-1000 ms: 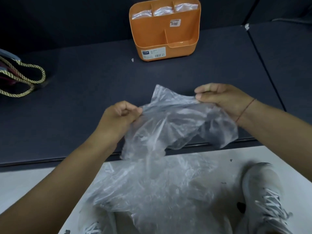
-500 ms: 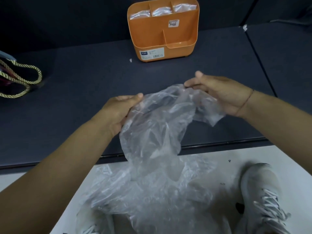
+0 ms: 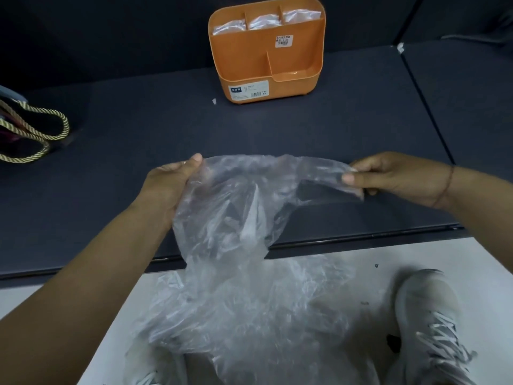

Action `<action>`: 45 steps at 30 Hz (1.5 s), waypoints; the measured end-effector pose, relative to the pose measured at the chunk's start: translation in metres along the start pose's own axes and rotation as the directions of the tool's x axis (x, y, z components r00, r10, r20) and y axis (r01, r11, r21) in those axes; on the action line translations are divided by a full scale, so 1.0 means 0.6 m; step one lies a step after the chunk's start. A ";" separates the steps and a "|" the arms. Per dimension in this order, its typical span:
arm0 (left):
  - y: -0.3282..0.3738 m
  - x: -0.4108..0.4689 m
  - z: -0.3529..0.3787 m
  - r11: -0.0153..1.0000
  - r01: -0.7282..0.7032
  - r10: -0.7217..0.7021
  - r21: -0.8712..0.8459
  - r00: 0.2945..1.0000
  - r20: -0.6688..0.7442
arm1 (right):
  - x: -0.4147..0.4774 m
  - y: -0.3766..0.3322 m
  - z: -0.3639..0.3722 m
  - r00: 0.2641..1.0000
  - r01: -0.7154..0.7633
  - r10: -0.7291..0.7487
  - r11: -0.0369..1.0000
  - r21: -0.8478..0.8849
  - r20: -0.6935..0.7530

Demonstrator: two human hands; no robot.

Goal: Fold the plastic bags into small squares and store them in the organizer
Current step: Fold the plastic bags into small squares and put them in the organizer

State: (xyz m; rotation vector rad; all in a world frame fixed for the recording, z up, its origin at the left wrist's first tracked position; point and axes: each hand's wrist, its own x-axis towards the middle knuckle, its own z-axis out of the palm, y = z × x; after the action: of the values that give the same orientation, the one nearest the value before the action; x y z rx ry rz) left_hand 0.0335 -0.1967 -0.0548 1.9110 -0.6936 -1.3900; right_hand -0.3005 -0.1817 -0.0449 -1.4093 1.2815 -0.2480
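Clear, crinkled film: a plastic bag (image 3: 230, 207), stretched by its upper edge between both hands above the near edge of the dark table (image 3: 138, 140). Gripped at its left end by the left hand (image 3: 169, 184), thumb on top and fingers behind the film; pinched at its right end by the right hand (image 3: 388, 177), between thumb and curled fingers. Fairly taut along the top, slack and bunched below, hanging past the table's edge toward a loose heap of more bags (image 3: 249, 315) down by the feet.

Likely almost weightless and very soft, with no stiffness of its own; bound to sag, trap air and spring out of any crease not pressed flat. Probably slick too, so prone to sliding out of a light pinch. Not breakable, though apt to stretch or tear if yanked hard at a thin spot. Best held at the corners or along an edge, both layers together. Best laid on the table and smoothed under a flat palm before folding, then pinned at each crease.

Further out: an orange organizer (image 3: 266, 56) upright at the table's far side, well apart from the hands, with folded bags (image 3: 261, 22) already standing in its three rear compartments. A rope-handled bag (image 3: 33, 129) at the table's far left. A grey laced shoe (image 3: 427, 315) on the pale floor (image 3: 333, 262) at lower right.
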 end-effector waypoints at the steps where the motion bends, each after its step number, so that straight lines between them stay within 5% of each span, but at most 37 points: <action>1: 0.001 0.004 -0.007 1.000 -0.014 0.014 0.009 1.000 -0.011 | -0.001 0.004 -0.010 1.000 -0.006 0.007 1.000 0.016 -0.026; 9: 0.005 0.044 -0.016 0.978 -0.199 0.200 0.057 0.980 -0.004 | 0.023 0.009 -0.050 0.976 -0.050 0.102 0.965 0.258 -0.193; 15: 0.016 0.058 -0.005 0.983 -0.157 0.159 -0.090 0.987 0.018 | 0.077 0.015 -0.067 0.821 0.036 0.182 0.930 0.367 -0.542; 18: 0.009 0.030 -0.004 0.991 -0.077 0.086 -0.108 0.993 0.081 | 0.087 0.026 -0.064 0.717 0.003 0.155 0.974 0.225 -0.680; 21: -0.013 -0.025 -0.006 0.995 0.004 0.009 -0.098 0.991 0.135 | 0.055 0.002 -0.029 0.634 0.023 -0.055 0.998 -0.053 -0.771; 24: -0.029 -0.094 0.004 0.975 0.189 -0.161 -0.120 0.964 0.212 | 0.011 -0.059 0.042 0.809 0.256 -0.117 0.952 0.166 -0.576; 28: -0.024 -0.153 0.021 0.934 0.338 -0.271 -0.113 0.880 0.390 | 0.002 -0.095 0.102 0.957 0.215 -0.150 0.942 0.259 -0.249; 32: -0.022 -0.165 0.024 0.945 0.319 -0.256 -0.067 0.854 0.453 | 0.008 -0.077 0.128 0.977 0.185 -0.140 0.930 0.318 -0.158; 39: -0.054 -0.127 0.013 0.956 0.270 -0.235 -0.116 0.939 0.249 | 0.003 -0.033 0.105 0.976 0.186 -0.120 0.891 0.414 -0.181; 45: -0.064 -0.080 -0.019 0.990 0.123 -0.115 -0.074 0.987 0.110 | -0.012 0.010 0.042 0.963 0.152 -0.076 0.945 0.290 -0.260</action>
State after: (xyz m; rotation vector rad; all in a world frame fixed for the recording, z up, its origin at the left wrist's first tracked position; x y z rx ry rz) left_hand 0.0317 -0.1342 -0.0531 1.8520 -0.5714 -1.5791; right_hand -0.2874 -0.1598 -0.0543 -1.2104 1.2954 -0.6922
